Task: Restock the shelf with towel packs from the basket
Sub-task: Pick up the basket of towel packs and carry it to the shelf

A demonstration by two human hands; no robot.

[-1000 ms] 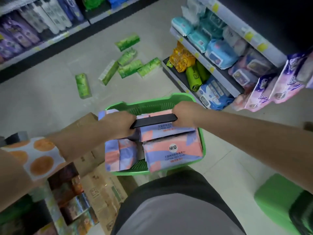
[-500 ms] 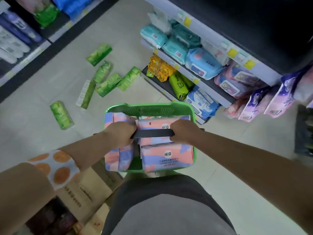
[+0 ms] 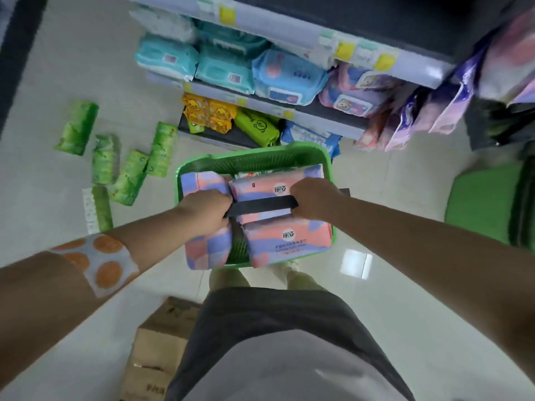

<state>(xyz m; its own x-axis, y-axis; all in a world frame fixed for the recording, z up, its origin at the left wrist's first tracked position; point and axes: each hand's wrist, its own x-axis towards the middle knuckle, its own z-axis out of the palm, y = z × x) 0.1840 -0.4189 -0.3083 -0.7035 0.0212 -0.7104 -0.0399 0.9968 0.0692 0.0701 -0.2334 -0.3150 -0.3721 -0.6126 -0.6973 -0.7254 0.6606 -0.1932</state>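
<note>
A green plastic basket [image 3: 254,157] hangs in front of me above the floor. Both hands grip its black handle [image 3: 262,204]: my left hand [image 3: 204,211] at the left end, my right hand [image 3: 314,198] at the right end. Several pink and purple towel packs lie inside, one near the front right [image 3: 286,241], one under the handle [image 3: 260,185] and one on the left [image 3: 207,250]. The shelf [image 3: 307,111] stands just beyond the basket, stocked with teal, blue and purple packs. Matching pink and purple packs [image 3: 373,134] stand at its lower right.
Several green packs [image 3: 127,178] lie scattered on the tiled floor to the left. A cardboard box [image 3: 159,348] sits by my left leg. A green object [image 3: 486,209] stands on the floor at the right. Yellow packs [image 3: 207,115] and a green pack [image 3: 256,127] fill the bottom shelf.
I have carried the basket closer to the shelf, and my view has turned toward it and tilted down. Both hands kept their grip on the handle.
</note>
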